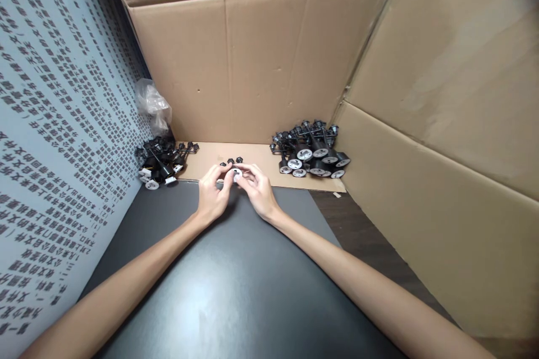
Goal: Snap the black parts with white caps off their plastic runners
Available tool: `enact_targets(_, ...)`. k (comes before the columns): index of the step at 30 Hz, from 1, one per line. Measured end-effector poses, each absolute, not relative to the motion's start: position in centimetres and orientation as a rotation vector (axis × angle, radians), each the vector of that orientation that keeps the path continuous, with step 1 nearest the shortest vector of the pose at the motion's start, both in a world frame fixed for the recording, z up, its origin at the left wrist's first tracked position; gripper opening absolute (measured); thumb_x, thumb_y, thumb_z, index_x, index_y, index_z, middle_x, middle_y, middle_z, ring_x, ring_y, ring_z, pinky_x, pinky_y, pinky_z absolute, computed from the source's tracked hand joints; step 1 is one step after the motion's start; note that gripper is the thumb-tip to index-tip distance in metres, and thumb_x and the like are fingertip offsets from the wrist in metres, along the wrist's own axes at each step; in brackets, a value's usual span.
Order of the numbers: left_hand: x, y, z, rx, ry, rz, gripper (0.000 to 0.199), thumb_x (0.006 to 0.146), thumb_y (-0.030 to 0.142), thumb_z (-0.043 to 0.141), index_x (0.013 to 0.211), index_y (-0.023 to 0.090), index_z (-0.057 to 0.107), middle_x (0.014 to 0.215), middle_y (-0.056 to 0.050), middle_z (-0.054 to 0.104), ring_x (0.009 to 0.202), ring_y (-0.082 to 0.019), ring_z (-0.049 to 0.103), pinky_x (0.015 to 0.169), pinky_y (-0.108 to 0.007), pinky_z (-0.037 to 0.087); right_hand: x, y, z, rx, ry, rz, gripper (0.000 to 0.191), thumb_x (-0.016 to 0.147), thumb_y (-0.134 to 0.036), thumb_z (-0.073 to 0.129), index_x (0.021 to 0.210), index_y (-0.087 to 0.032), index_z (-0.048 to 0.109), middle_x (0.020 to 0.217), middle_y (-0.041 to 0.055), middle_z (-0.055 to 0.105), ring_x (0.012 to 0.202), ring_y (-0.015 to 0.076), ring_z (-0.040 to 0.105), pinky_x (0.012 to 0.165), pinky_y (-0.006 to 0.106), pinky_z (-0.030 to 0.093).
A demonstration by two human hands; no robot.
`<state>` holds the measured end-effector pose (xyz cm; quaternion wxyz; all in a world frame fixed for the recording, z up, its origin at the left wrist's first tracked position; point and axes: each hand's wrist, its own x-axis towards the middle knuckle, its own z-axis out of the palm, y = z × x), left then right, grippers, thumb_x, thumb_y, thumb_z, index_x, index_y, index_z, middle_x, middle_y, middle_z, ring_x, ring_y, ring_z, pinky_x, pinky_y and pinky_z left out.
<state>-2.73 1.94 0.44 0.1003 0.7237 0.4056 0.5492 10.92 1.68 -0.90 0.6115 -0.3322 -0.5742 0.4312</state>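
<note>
My left hand (213,193) and my right hand (256,190) meet over the front edge of a flat cardboard sheet (210,157). Between their fingertips is a small round part with a white face (236,174), partly hidden by my fingers. Just beyond my fingers lie two small black plastic pieces (231,161). A heap of black parts with white round faces (309,151) lies to the right of my hands. A smaller similar heap (160,162) lies to the left.
A dark matte board (219,291) lies under my forearms. Upright cardboard panels (252,67) stand behind and to the right, and a blue-grey sheet printed with characters (63,123) stands to the left. A crumpled clear plastic bag (152,105) sits behind the left heap.
</note>
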Motion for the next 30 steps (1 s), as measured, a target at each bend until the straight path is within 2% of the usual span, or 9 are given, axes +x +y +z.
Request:
enact_targets(6,-2.88,2.08,0.35,2.094,1.225,1.641,0.023,0.094,0.035,0.055,0.102,0.018,0.068,0.089,-0.004,0.068,0.08,-0.014,0.064,0.075,-0.027,0.051,10.78,1.6,-0.86,-0.797,-1.449,0.921,0.04,0.086,-0.039,0.062,0.122,-0.022,0.06,0.12,0.01,0.058,0.101,0.0193,0.064,0.088,0.033,0.055)
enact_targets(16,-2.9,2.01,0.3,2.149,1.237,1.64,0.022,0.095,0.033,0.053,0.102,0.017,0.067,0.088,-0.004,0.067,0.079,-0.014,0.064,0.075,-0.027,0.051,10.95,1.34,-0.94,-0.849,-1.553,0.797,0.034,0.092,-0.037,0.055,0.12,-0.019,0.059,0.103,0.0065,0.054,0.089,0.0174,0.06,0.087,0.034,0.052)
enact_targets(23,-2.78,1.98,0.32,2.193,1.228,1.629,0.021,0.095,0.031,0.053,0.101,0.017,0.067,0.089,-0.004,0.068,0.077,-0.014,0.064,0.072,-0.026,0.051,10.92,1.6,-1.21,-0.847,-1.521,0.832,0.033,0.092,-0.038,0.055,0.118,-0.02,0.059,0.105,0.0064,0.055,0.09,0.0174,0.061,0.088,0.033,0.052)
enact_targets(30,-3.01,2.07,0.34,2.147,1.215,1.595,0.02,0.094,0.032,0.055,0.101,0.018,0.068,0.089,-0.004,0.067,0.08,-0.015,0.065,0.077,-0.029,0.052,10.84,1.59,-1.14,-0.843,-1.473,0.867,0.034,0.089,-0.041,0.059,0.116,-0.021,0.06,0.107,0.0065,0.057,0.092,0.0186,0.062,0.089,0.035,0.053)
